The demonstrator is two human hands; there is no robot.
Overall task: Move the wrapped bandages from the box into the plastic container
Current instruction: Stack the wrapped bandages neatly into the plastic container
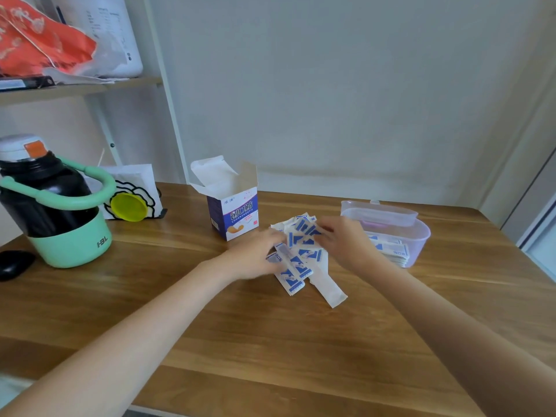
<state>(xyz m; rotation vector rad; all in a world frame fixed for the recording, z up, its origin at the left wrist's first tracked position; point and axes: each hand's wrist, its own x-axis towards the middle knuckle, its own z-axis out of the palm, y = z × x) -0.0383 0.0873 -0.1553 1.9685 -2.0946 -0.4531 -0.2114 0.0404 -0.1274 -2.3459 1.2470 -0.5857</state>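
Note:
A loose pile of white and blue wrapped bandages (304,260) lies on the wooden table (270,341) between my two hands. My left hand (255,257) touches the pile's left side, its fingers blurred. My right hand (340,236) reaches over the pile's top right, fingers curled on some of the bandages. The bandage box (233,212) stands open behind the pile to the left. The clear plastic container (397,236) sits on the right with several bandages inside, its lid leaning at the back.
A black and green jug (54,206) stands at the left, with a black mouse (13,264) in front of it. A white holder with a yellow disc (129,206) sits behind. Shelves rise at the back left; the wall is close behind.

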